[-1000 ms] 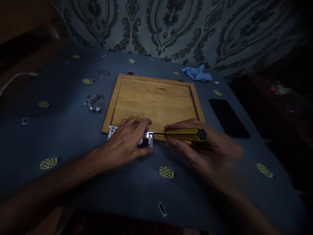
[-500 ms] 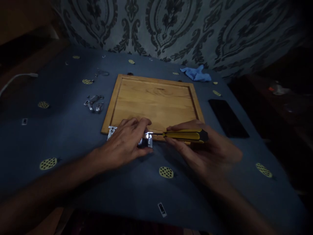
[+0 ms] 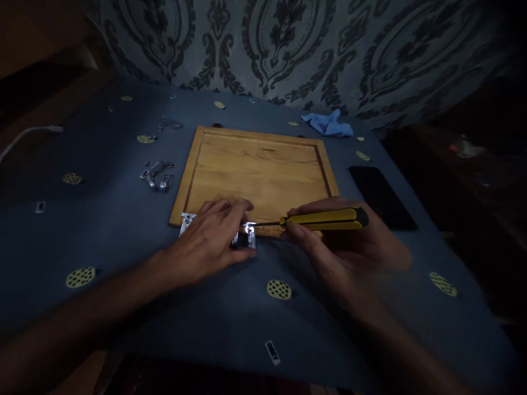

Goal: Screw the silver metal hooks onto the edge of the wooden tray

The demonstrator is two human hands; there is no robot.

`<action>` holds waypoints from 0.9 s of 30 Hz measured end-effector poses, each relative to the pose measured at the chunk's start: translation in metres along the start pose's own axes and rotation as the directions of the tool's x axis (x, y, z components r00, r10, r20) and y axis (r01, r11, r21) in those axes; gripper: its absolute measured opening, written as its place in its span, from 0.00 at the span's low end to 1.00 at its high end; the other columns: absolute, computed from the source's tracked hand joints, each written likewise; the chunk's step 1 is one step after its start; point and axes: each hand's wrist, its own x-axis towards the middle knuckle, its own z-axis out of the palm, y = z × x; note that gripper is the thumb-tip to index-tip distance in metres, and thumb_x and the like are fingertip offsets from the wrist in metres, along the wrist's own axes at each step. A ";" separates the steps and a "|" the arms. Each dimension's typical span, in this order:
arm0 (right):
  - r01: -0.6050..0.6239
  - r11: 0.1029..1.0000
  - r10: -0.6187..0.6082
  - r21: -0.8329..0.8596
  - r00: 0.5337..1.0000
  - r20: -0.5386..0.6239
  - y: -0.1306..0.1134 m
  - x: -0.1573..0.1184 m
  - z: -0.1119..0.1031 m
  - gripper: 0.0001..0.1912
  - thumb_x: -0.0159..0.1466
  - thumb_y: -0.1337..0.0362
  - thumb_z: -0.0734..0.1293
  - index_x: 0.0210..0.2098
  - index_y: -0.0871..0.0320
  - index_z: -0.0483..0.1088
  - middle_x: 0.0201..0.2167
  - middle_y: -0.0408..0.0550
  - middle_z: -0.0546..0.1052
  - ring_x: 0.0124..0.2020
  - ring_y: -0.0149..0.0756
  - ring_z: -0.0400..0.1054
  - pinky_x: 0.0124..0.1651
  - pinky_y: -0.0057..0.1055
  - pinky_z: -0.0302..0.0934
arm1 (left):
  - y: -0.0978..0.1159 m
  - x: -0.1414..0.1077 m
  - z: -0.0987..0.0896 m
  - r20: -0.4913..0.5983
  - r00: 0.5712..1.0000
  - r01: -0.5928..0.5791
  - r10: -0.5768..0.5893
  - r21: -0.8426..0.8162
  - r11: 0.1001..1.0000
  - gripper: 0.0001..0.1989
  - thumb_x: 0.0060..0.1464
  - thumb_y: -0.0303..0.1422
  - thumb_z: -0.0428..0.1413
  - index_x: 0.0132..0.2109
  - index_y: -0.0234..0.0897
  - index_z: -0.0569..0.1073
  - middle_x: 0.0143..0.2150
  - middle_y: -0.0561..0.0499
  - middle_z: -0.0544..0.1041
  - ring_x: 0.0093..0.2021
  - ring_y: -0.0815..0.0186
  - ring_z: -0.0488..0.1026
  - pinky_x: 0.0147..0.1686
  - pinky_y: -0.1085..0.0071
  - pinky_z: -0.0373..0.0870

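A wooden panel (image 3: 259, 167) with a raised frame, like a small cabinet door, lies flat on the table. At its near edge, my left hand (image 3: 209, 233) is closed over a metal hinge (image 3: 251, 239), thumb on the near side and fingers above. My palm hides the hinge's middle, and a bright glint shows at its right end. My right hand (image 3: 349, 255) grips a yellow-and-black screwdriver (image 3: 325, 219), held nearly level. The screwdriver's thin shaft points left, its tip at the glinting end of the hinge. Glare hides whether a screw sits there.
Several loose metal hinges (image 3: 158, 175) lie left of the panel, with a small clear bag or loop (image 3: 171, 124) farther back. A black phone (image 3: 382, 197) lies to the right. Behind the panel's right corner is a crumpled blue cloth (image 3: 329, 123). A white cable (image 3: 31, 130) reaches in from the left.
The screwdriver handle has shifted right and slightly up, and appears rotated, with my right hand's fingers repositioned. My left hand keeps its place on the hinge.
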 end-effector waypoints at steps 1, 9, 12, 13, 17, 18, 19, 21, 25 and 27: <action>0.009 1.000 -0.009 -0.011 1.000 0.007 0.000 0.000 0.000 0.06 0.64 0.62 0.75 0.38 0.47 0.75 0.32 0.39 0.79 0.32 0.35 0.76 0.32 0.34 0.71 | 0.000 0.000 0.000 -0.006 1.000 -0.004 0.004 -0.001 1.000 0.28 0.54 0.35 0.68 0.57 0.40 0.63 0.49 0.47 0.78 0.53 0.53 0.74 0.53 0.57 0.70; 0.023 0.999 -0.021 -0.037 0.999 0.044 0.004 -0.001 -0.001 0.07 0.63 0.64 0.75 0.39 0.50 0.75 0.34 0.40 0.80 0.33 0.33 0.76 0.35 0.31 0.71 | 0.000 0.000 0.000 -0.004 1.000 0.010 -0.010 -0.008 1.000 0.28 0.54 0.35 0.68 0.57 0.41 0.63 0.51 0.48 0.77 0.54 0.52 0.73 0.54 0.56 0.70; 0.019 0.999 -0.017 -0.029 0.997 0.076 0.004 -0.001 -0.002 0.07 0.64 0.64 0.75 0.40 0.50 0.75 0.35 0.40 0.80 0.33 0.33 0.76 0.35 0.31 0.71 | 0.001 0.000 -0.001 0.003 1.000 0.017 -0.017 -0.001 1.000 0.28 0.55 0.35 0.68 0.57 0.41 0.63 0.50 0.47 0.77 0.54 0.52 0.73 0.54 0.56 0.70; 0.021 0.999 -0.019 -0.029 0.996 0.082 0.004 0.000 -0.002 0.07 0.64 0.64 0.75 0.40 0.50 0.75 0.35 0.40 0.80 0.33 0.33 0.76 0.34 0.30 0.71 | 0.001 0.000 -0.002 0.007 1.000 0.018 -0.018 -0.001 1.000 0.28 0.55 0.35 0.67 0.57 0.41 0.63 0.50 0.47 0.77 0.54 0.52 0.73 0.54 0.56 0.69; 0.074 0.997 -0.073 -0.003 0.988 0.140 0.002 0.004 -0.004 0.08 0.64 0.65 0.75 0.42 0.50 0.76 0.36 0.42 0.81 0.35 0.36 0.77 0.37 0.33 0.73 | 0.002 0.000 -0.003 0.022 1.000 0.015 -0.015 0.002 1.000 0.27 0.55 0.35 0.67 0.56 0.41 0.63 0.50 0.47 0.78 0.53 0.52 0.74 0.52 0.56 0.70; 0.098 0.995 -0.099 0.014 0.982 0.160 0.002 0.006 -0.005 0.09 0.64 0.66 0.74 0.43 0.50 0.76 0.36 0.43 0.81 0.36 0.37 0.78 0.38 0.34 0.74 | 0.002 0.000 -0.003 0.019 1.000 0.014 -0.014 0.003 1.000 0.27 0.55 0.36 0.67 0.56 0.41 0.63 0.50 0.47 0.78 0.53 0.52 0.74 0.52 0.56 0.70; 0.121 0.992 -0.125 0.033 0.976 0.179 0.002 0.007 -0.006 0.10 0.64 0.67 0.74 0.44 0.50 0.76 0.37 0.43 0.82 0.37 0.37 0.78 0.40 0.35 0.74 | 0.001 0.000 -0.003 0.014 1.000 0.013 -0.013 0.003 1.000 0.27 0.55 0.36 0.67 0.56 0.41 0.63 0.50 0.47 0.77 0.53 0.52 0.74 0.52 0.56 0.70; 0.145 0.988 -0.154 0.058 0.964 0.215 0.003 0.009 -0.007 0.14 0.64 0.69 0.74 0.48 0.49 0.76 0.39 0.43 0.82 0.38 0.38 0.78 0.40 0.35 0.74 | 0.001 0.000 -0.003 0.009 1.000 0.013 -0.013 0.001 1.000 0.27 0.55 0.36 0.67 0.57 0.41 0.63 0.50 0.47 0.77 0.53 0.52 0.74 0.52 0.56 0.69; 0.177 0.984 -0.179 0.031 0.951 0.253 0.005 0.011 -0.009 0.14 0.64 0.70 0.73 0.47 0.49 0.77 0.39 0.44 0.82 0.37 0.39 0.78 0.38 0.36 0.74 | 0.001 0.000 -0.003 0.015 1.000 0.017 -0.017 -0.010 1.000 0.27 0.55 0.36 0.67 0.56 0.41 0.63 0.50 0.47 0.77 0.53 0.52 0.73 0.52 0.56 0.69; 0.196 0.980 -0.194 0.017 0.951 0.242 0.007 0.012 -0.009 0.12 0.64 0.71 0.73 0.45 0.50 0.77 0.38 0.44 0.82 0.37 0.38 0.78 0.37 0.35 0.74 | 0.001 0.000 -0.002 0.013 1.000 0.016 -0.016 -0.010 1.000 0.27 0.55 0.35 0.67 0.57 0.41 0.63 0.50 0.47 0.77 0.53 0.52 0.73 0.53 0.56 0.69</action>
